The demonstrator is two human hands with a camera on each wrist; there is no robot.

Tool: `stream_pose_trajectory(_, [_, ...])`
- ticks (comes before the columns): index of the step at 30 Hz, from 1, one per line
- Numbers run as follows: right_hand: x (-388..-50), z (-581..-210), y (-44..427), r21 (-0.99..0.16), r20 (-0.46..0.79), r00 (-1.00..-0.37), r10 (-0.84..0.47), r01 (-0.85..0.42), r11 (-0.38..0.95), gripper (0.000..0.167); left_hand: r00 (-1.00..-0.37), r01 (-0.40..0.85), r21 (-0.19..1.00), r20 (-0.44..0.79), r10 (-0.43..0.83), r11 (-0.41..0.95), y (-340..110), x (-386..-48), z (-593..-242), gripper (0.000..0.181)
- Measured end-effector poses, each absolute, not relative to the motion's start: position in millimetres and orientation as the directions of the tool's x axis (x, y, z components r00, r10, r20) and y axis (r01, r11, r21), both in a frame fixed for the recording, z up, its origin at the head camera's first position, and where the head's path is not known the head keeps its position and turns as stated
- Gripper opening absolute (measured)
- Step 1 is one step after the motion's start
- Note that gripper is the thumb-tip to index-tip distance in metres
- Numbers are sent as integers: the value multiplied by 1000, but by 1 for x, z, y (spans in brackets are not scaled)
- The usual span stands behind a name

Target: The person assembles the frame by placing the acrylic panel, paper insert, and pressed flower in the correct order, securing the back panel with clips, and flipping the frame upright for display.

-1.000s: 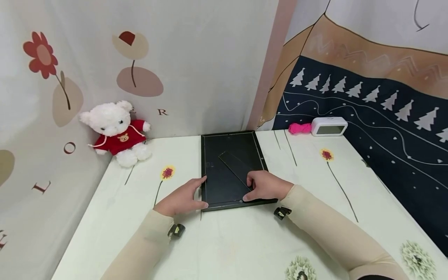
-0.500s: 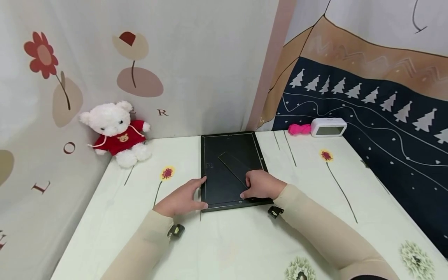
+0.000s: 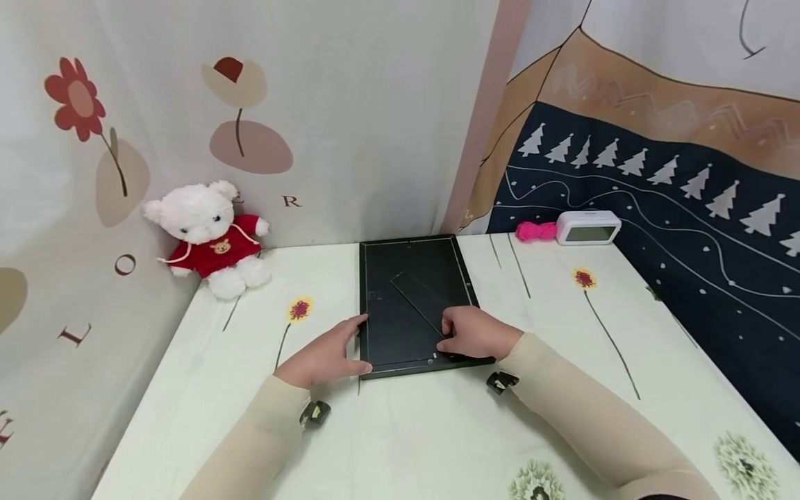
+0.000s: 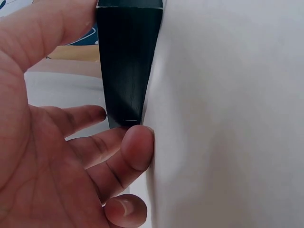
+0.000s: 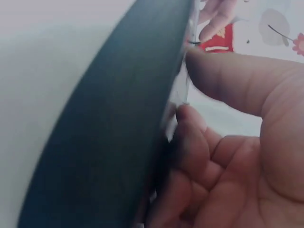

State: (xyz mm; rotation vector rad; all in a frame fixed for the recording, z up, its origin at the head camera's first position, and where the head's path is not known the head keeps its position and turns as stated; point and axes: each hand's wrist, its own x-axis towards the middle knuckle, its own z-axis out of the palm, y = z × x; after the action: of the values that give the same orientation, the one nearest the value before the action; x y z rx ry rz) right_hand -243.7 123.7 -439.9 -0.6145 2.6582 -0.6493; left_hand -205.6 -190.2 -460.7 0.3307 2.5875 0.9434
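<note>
A black picture frame lies face down on the table, its back with a slanting stand flap turned up. At its left side, my left hand touches the edge with spread, fairly straight fingers, the thumb at the near left corner. The left wrist view shows the frame's side beside those fingers. My right hand has its fingers curled on the near right part of the back, thumb and forefinger close together by a small metal fastener. What lies under these fingertips is hidden; the right wrist view is blurred.
A white teddy bear in a red sweater leans at the back left. A white digital clock stands at the back right beside a pink bundle. Fabric curtains border the flower-printed tablecloth at the back and sides.
My right hand shifted slightly left and then back right, staying on the frame's near right part. A small white speck now shows by its thumb. The left hand and frame have stayed put.
</note>
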Motion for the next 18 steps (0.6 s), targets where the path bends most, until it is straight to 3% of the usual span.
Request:
stream_pose_trajectory(3, [-245, -439, 132, -518, -200, -846, -494, -337, 786, 15, -909, 91, 658, -251, 333, 747, -190, -205, -460, 103])
stream_pose_trajectory(6, [-245, -437, 139, -514, -190, -855, -482, -332, 791, 19, -909, 99, 659, -245, 337, 746, -190, -205, -460, 104])
stream_pose_trajectory(18, [-243, -436, 161, -448, -153, -946, -285, -191, 874, 80, -905, 80, 657, -268, 331, 750, -191, -206, -461, 104])
